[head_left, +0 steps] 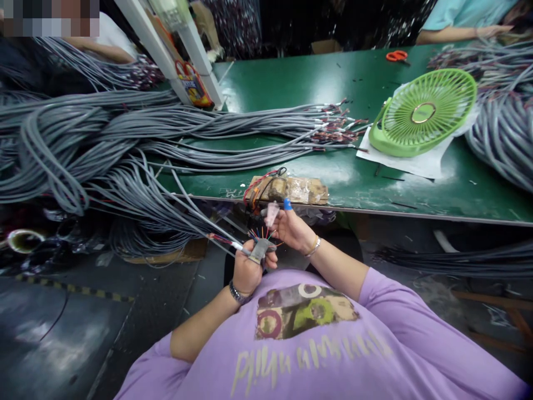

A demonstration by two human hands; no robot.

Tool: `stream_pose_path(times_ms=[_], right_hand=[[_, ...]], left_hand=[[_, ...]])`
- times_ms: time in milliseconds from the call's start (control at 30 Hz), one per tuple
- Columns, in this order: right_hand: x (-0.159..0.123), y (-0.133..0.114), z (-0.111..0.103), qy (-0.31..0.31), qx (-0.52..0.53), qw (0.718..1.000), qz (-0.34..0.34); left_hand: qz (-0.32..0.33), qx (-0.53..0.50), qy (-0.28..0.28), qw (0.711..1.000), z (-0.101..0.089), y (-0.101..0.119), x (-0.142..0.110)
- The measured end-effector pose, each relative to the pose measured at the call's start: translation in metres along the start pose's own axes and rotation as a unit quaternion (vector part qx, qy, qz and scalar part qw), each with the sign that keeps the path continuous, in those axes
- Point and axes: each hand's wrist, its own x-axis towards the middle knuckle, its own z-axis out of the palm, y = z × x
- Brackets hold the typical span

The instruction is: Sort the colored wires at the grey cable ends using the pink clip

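Observation:
My left hand (248, 269) is closed around a grey block-shaped piece (261, 251) at the end of a grey cable (222, 235). Thin coloured wires (262, 233) fan out from the top of that piece. Just to its right is my right hand (295, 229), its fingers loosely bent and apart close to the wire tips. One digit of this hand has a blue cover (287, 204). A pale pinkish, blurred piece (272, 213) shows at its fingers; whether it is a finger cover or something loose I cannot make out.
Long bundles of grey cable (216, 123) lie across the green table (275, 83). At the table edge is a wooden board (306, 190) with a taped lump and wires. A green fan (425, 114), orange-handled scissors (396, 56) and another cable heap (502, 133) are rightward. Two co-workers sit opposite.

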Motion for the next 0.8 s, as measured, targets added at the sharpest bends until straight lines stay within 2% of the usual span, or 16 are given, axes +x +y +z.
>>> stream_pose_path(times_ms=[133,267,333,633,800], right_hand=[[-0.003,-0.004,0.003,-0.023,-0.035,0.999,0.0],[-0.001,0.0,0.004,-0.005,-0.082,0.993,-0.09],[0.001,0.003,0.003,0.009,-0.088,0.99,-0.113],[0.008,0.002,0.008,0.017,-0.029,0.998,-0.051],[0.012,0.004,0.011,0.046,0.015,0.996,-0.069]], left_hand=[[0.058,0.042,0.034,0.997,-0.003,-0.002,-0.002],[0.107,0.097,0.048,0.988,-0.003,0.001,0.002],[0.122,0.111,0.047,0.985,-0.003,0.002,0.004],[0.147,0.171,0.042,0.973,-0.004,-0.004,0.008],[0.149,0.198,0.038,0.968,-0.007,-0.009,0.012]])
